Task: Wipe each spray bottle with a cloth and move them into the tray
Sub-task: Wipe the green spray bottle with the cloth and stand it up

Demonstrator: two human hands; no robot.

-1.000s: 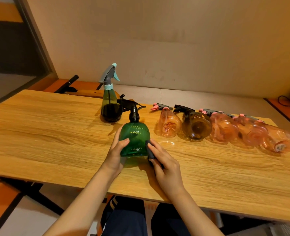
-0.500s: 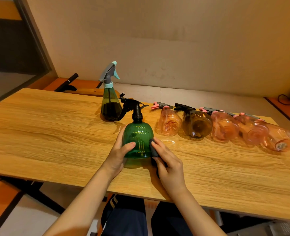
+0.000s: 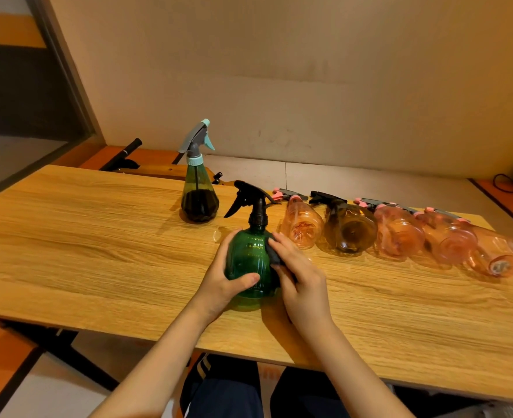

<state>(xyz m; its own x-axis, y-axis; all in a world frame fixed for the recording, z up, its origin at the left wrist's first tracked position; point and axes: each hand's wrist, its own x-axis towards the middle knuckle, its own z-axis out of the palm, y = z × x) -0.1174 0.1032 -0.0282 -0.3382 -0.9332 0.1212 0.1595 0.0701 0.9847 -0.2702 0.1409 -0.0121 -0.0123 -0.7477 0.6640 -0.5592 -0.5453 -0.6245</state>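
Left hand is wrapping its grip round the green spray bottle standing upright on the surface, right hand is pressing a dark cloth against its side.

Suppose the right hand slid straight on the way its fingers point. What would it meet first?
The right hand already presses a dark cloth against the green bottle, so it would meet that bottle first, though depth is hard to judge.

Green bottle (black trigger)
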